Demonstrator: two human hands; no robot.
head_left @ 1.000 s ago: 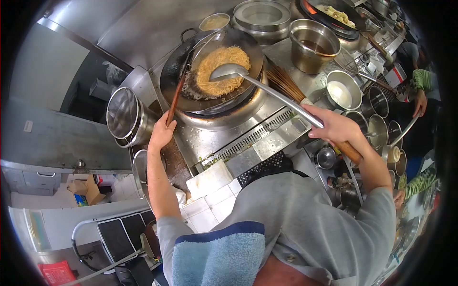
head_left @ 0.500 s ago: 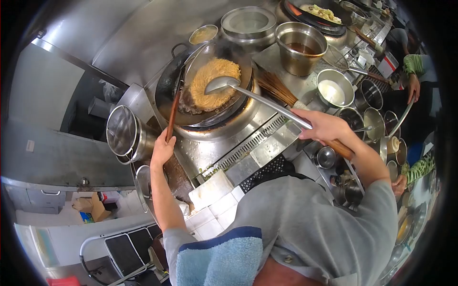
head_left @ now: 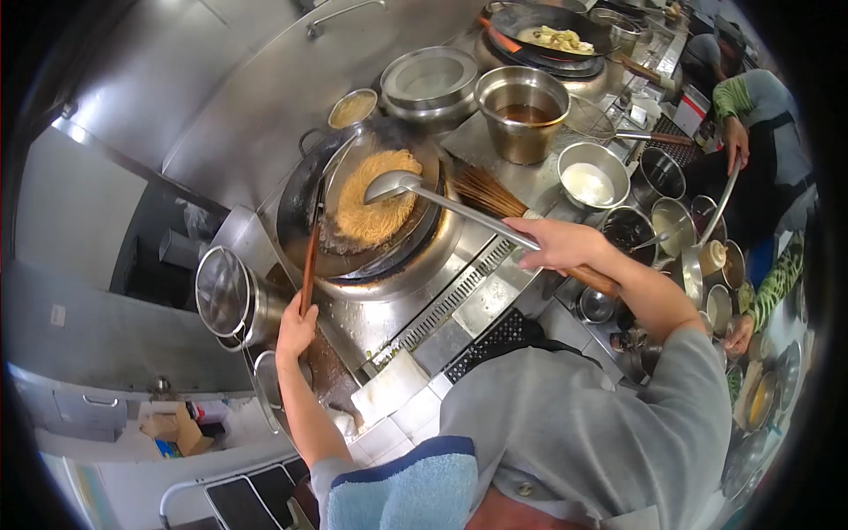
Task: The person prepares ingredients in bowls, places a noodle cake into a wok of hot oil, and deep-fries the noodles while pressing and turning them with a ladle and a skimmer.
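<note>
A dark wok (head_left: 296, 203) sits on the burner with a round mass of yellow-brown noodles (head_left: 362, 212) in it. My left hand (head_left: 297, 327) is closed round the wooden handle of what looks like a strainer (head_left: 310, 265); its metal end reaches into the wok and is hard to make out through steam. Gripped in my right hand (head_left: 565, 245) is a long steel ladle (head_left: 468, 213) with a wooden end. The ladle's bowl lies over the middle of the noodles, tilted. Beside the wok, a bamboo brush (head_left: 486, 188) rests under the ladle's shaft.
A steel pot of brown liquid (head_left: 521, 132) and a bowl of white liquid (head_left: 593, 175) stand right of the wok. A mesh strainer over a pot (head_left: 228, 291) stands at left. Another wok (head_left: 548, 35) is at the back. At right, a co-worker's hand (head_left: 736, 141) holds a long-handled utensil.
The whole view has shifted, so the wok and pots appear farther left and mostly lower. Both hands keep their grips, and the ladle's bowl stays over the noodles.
</note>
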